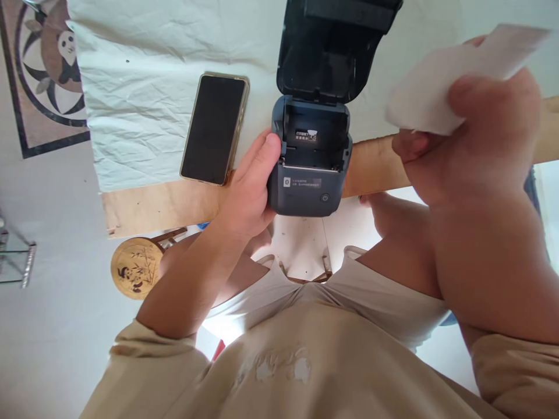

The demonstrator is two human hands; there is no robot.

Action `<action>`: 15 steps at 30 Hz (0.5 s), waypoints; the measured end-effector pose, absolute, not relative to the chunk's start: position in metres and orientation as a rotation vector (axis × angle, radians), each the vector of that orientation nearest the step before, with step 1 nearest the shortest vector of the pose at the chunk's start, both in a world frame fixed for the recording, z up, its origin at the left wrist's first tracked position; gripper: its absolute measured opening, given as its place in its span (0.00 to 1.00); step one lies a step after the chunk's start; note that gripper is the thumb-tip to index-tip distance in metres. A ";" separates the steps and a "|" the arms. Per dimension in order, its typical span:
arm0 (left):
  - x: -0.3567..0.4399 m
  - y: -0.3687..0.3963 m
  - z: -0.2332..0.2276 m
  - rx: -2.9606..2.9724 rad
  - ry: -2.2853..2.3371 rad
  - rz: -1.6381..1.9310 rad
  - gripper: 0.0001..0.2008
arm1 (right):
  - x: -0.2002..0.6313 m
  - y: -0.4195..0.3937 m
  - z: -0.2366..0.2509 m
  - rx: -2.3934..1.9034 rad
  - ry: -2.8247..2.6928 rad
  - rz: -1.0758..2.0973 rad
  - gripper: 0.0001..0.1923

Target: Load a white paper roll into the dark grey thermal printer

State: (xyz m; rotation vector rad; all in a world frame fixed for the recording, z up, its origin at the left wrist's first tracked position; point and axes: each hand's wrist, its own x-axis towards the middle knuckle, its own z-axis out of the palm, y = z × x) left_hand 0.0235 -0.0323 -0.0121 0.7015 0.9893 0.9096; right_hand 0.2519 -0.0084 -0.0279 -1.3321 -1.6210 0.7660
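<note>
My left hand (255, 186) grips the left side of a small dark label printer (301, 192), thumb along its edge. The printer's black lid (325, 55) is swung up, and its paper bay (314, 134) shows no roll inside. At the right, my right hand (476, 122) is raised and closed round a white roll of paper (428, 87), with a loose end sticking out to the upper right. Motion blurs this hand and the roll a little. The roll is apart from the printer. A smartphone (213, 128) with a dark screen lies just left of my left hand.
A pale cloth (144, 116) covers the table, whose bare wooden edge (161, 206) runs in front of me. A round stool (136, 267) with a panda picture stands below at the left. My legs are under the table edge. A metal rack (20, 262) shows at far left.
</note>
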 end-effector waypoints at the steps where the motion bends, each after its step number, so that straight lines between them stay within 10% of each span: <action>1: 0.023 -0.032 -0.013 0.698 0.992 0.910 0.23 | 0.249 -0.009 -0.027 -1.314 -1.574 0.759 0.21; 6: 0.022 -0.033 -0.013 0.693 1.005 0.951 0.19 | 0.243 -0.023 -0.023 -1.237 -1.495 0.507 0.10; 15: 0.020 -0.033 -0.016 0.721 0.994 0.948 0.20 | 0.246 -0.018 -0.026 -1.558 -1.615 0.368 0.29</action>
